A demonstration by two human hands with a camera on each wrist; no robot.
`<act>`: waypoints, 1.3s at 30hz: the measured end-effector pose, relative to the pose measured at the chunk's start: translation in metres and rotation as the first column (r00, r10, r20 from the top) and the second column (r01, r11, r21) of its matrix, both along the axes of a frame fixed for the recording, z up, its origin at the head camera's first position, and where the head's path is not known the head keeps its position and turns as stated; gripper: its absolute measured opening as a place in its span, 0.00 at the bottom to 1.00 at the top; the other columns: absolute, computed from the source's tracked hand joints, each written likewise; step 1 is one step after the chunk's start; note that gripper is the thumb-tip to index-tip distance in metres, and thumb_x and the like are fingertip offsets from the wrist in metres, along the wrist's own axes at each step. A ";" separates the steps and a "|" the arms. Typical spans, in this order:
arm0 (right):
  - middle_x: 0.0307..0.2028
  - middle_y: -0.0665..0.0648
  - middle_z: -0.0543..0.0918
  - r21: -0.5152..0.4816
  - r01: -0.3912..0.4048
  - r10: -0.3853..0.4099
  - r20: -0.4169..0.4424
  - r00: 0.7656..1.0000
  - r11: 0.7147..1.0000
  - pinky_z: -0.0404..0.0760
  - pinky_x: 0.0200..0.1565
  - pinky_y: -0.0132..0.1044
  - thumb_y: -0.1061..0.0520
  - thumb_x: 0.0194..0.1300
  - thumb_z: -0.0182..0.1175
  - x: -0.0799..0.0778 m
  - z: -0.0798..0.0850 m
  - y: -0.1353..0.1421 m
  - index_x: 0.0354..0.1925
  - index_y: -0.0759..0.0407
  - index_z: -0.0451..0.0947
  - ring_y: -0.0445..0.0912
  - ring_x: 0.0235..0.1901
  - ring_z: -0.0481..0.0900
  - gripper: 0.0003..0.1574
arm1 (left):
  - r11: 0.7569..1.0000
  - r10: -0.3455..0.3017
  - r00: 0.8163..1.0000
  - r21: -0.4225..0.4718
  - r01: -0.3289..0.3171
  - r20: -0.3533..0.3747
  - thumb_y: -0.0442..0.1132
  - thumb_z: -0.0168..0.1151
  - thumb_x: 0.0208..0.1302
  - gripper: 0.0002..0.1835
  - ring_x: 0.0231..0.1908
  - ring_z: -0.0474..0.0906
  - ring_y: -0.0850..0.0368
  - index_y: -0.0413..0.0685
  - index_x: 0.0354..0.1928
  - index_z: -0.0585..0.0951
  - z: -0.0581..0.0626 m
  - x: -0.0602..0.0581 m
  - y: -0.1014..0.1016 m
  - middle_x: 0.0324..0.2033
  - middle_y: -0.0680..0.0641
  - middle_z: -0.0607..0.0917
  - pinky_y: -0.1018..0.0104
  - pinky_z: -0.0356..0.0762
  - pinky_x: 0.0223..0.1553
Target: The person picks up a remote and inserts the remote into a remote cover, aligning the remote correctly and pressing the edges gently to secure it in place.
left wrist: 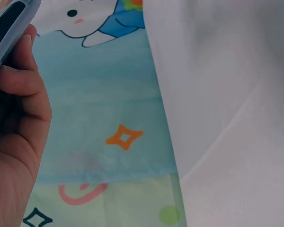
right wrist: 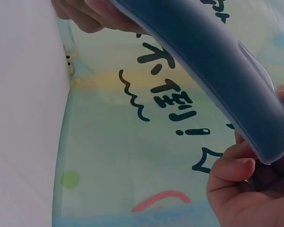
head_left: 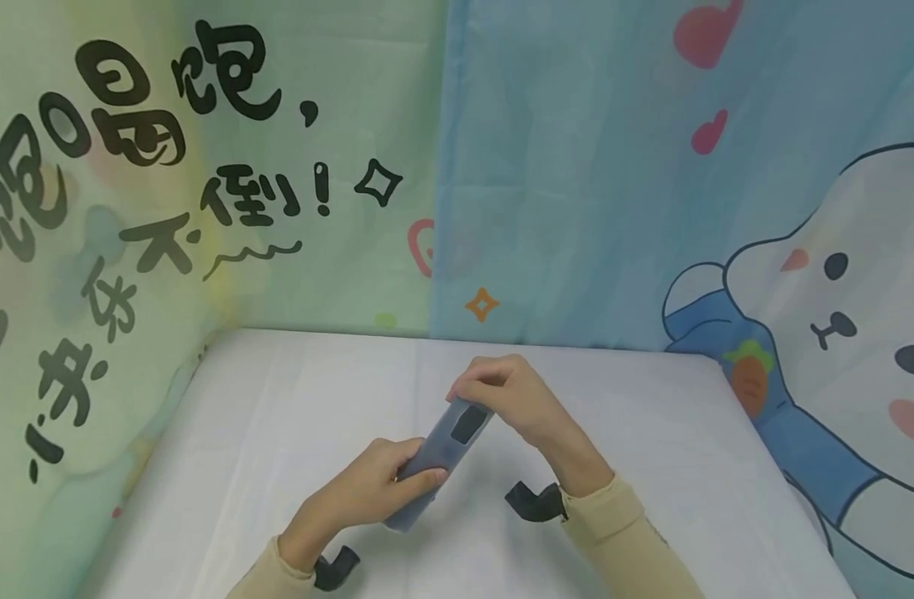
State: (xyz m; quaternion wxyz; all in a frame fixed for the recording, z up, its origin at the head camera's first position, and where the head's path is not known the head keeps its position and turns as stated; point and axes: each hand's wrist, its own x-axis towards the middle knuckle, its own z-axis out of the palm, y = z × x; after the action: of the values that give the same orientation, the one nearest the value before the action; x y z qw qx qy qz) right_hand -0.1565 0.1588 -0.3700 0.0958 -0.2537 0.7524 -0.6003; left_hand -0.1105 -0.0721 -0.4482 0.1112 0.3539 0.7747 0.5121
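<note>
Both hands hold a long, slim blue-grey case (head_left: 436, 449), tilted above the white table with its upper end to the right. A dark rectangular patch (head_left: 468, 424) shows near that upper end. My left hand (head_left: 363, 487) grips the lower half, thumb across the front and fingers behind. At the top, my right hand (head_left: 520, 401) pinches the end between thumb and bent fingers. The right wrist view gives the smooth, rounded back of the case (right wrist: 203, 61), with the right hand (right wrist: 246, 194) at its end. Only an edge of the case (left wrist: 12, 30) enters the left wrist view.
The white tabletop (head_left: 299, 391) lies under the hands. Printed curtains hang behind it, a green one (head_left: 352, 274) with black writing and a blue one (head_left: 561, 208) with a cartoon animal. Black curved pieces (head_left: 535, 502) stick out at both wrists.
</note>
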 end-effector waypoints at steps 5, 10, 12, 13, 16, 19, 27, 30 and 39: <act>0.38 0.55 0.85 0.062 0.053 -0.046 -0.107 0.993 0.997 0.81 0.39 0.40 0.62 0.72 0.60 0.005 -0.001 -0.005 0.41 0.61 0.86 0.49 0.35 0.81 0.08 | 0.999 0.047 0.999 -0.009 -0.047 -0.007 0.48 0.57 0.76 0.15 0.32 0.83 0.65 0.43 0.47 0.81 -0.002 0.001 -0.001 0.33 0.52 0.87 0.67 0.81 0.35; 0.44 0.55 0.83 0.075 0.125 -0.117 -0.102 0.988 0.989 0.79 0.46 0.47 0.56 0.74 0.60 0.011 -0.011 -0.009 0.55 0.58 0.80 0.51 0.42 0.81 0.14 | 0.980 0.165 0.984 0.104 -0.172 0.072 0.46 0.57 0.76 0.18 0.34 0.86 0.60 0.39 0.55 0.79 -0.006 0.004 0.002 0.36 0.48 0.88 0.64 0.83 0.37; 0.44 0.56 0.83 0.068 0.116 -0.110 -0.083 0.990 0.991 0.78 0.45 0.48 0.57 0.74 0.59 0.015 -0.021 -0.013 0.56 0.60 0.78 0.52 0.42 0.81 0.15 | 0.958 0.205 0.973 0.180 -0.221 0.104 0.44 0.57 0.76 0.18 0.34 0.86 0.58 0.38 0.58 0.78 -0.008 0.004 0.004 0.37 0.45 0.88 0.63 0.83 0.38; 0.44 0.56 0.83 0.053 0.096 -0.092 -0.067 0.993 0.994 0.78 0.45 0.47 0.58 0.74 0.58 0.017 -0.027 -0.015 0.56 0.61 0.78 0.52 0.42 0.80 0.15 | 0.947 0.218 0.969 0.217 -0.238 0.114 0.42 0.56 0.76 0.18 0.34 0.87 0.57 0.37 0.58 0.78 -0.009 0.004 0.004 0.37 0.44 0.88 0.62 0.84 0.38; 0.44 0.57 0.83 -0.004 0.013 -0.013 -0.056 0.998 1.000 0.79 0.46 0.44 0.62 0.73 0.58 0.024 -0.044 -0.022 0.53 0.65 0.79 0.52 0.42 0.80 0.13 | 0.919 0.227 0.966 0.301 -0.256 0.127 0.38 0.55 0.77 0.16 0.35 0.87 0.53 0.36 0.59 0.77 -0.009 0.003 0.006 0.39 0.40 0.87 0.60 0.84 0.39; 0.42 0.56 0.81 -0.064 -0.014 0.010 -0.058 0.998 0.998 0.80 0.47 0.41 0.65 0.71 0.60 0.029 -0.053 -0.027 0.49 0.67 0.80 0.50 0.42 0.80 0.10 | 0.926 0.225 0.965 0.280 -0.255 0.133 0.40 0.54 0.77 0.17 0.39 0.87 0.51 0.38 0.61 0.75 -0.009 0.002 0.007 0.43 0.40 0.87 0.59 0.84 0.41; 0.40 0.57 0.78 -0.017 -0.008 0.007 -0.059 0.998 1.000 0.80 0.42 0.38 0.60 0.78 0.52 0.037 -0.058 -0.030 0.49 0.67 0.75 0.47 0.38 0.78 0.11 | 0.972 0.219 0.975 0.081 -0.220 0.024 0.45 0.52 0.79 0.14 0.34 0.83 0.56 0.42 0.49 0.80 0.004 -0.004 -0.012 0.35 0.48 0.86 0.64 0.82 0.34; 0.39 0.58 0.78 -0.003 -0.037 0.037 -0.030 0.999 0.999 0.80 0.42 0.39 0.60 0.79 0.50 0.038 -0.058 -0.029 0.48 0.68 0.74 0.47 0.38 0.78 0.11 | 0.952 0.290 0.956 0.111 -0.284 -0.047 0.42 0.47 0.81 0.13 0.26 0.78 0.56 0.46 0.38 0.78 0.011 -0.012 -0.021 0.27 0.53 0.80 0.64 0.79 0.28; 0.29 0.51 0.70 0.006 -0.103 0.103 0.015 0.995 0.995 0.76 0.36 0.37 0.58 0.81 0.46 0.043 -0.062 -0.029 0.46 0.67 0.71 0.45 0.33 0.73 0.13 | 0.964 0.212 0.976 0.175 -0.201 -0.049 0.39 0.51 0.79 0.13 0.26 0.73 0.56 0.50 0.30 0.73 0.019 -0.037 -0.040 0.24 0.52 0.76 0.65 0.71 0.27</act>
State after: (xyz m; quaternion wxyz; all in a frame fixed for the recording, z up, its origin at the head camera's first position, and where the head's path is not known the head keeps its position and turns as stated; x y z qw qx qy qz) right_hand -0.1134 0.1297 -0.4319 0.1330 -0.2873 0.7395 -0.5941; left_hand -0.1473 -0.1117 -0.4293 0.0007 0.2964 0.7645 0.5724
